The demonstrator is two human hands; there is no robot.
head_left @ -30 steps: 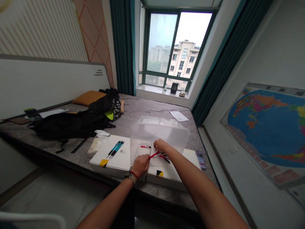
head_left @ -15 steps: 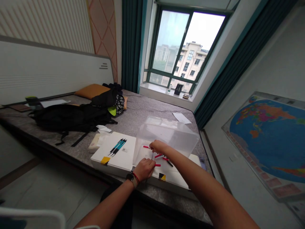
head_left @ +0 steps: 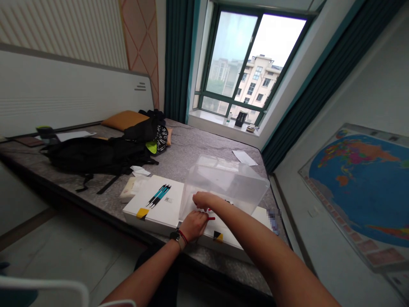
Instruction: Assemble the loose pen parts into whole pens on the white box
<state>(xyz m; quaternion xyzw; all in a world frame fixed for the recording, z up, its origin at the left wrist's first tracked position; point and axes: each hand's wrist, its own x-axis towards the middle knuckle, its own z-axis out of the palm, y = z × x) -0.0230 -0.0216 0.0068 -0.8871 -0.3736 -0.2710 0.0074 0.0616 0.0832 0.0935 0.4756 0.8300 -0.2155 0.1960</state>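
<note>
My left hand [head_left: 193, 226], with a dark watch and red cord at its wrist, is closed at the front edge of a clear plastic box [head_left: 230, 181]. From its fingers a red pen [head_left: 211, 218] sticks out to the right. Just beyond it, my right hand [head_left: 201, 200] is bent down over the left part of the clear box, fingers curled and mostly hidden. What it holds cannot be made out. Bits of red show below its wrist. My right forearm covers most of the pens lying there.
Several blue-and-black pens [head_left: 159, 196] lie on a white box [head_left: 137, 202] to the left. Beside it is a tissue pack [head_left: 129, 189]. A black backpack [head_left: 92, 155] rests farther left on the bed [head_left: 191, 143]. A paper sheet [head_left: 244, 157] lies behind the clear box.
My right hand has moved left and turned downward; the red pen seen in its fingers is now out of sight. My left hand stays in place. The view has shifted slightly.
</note>
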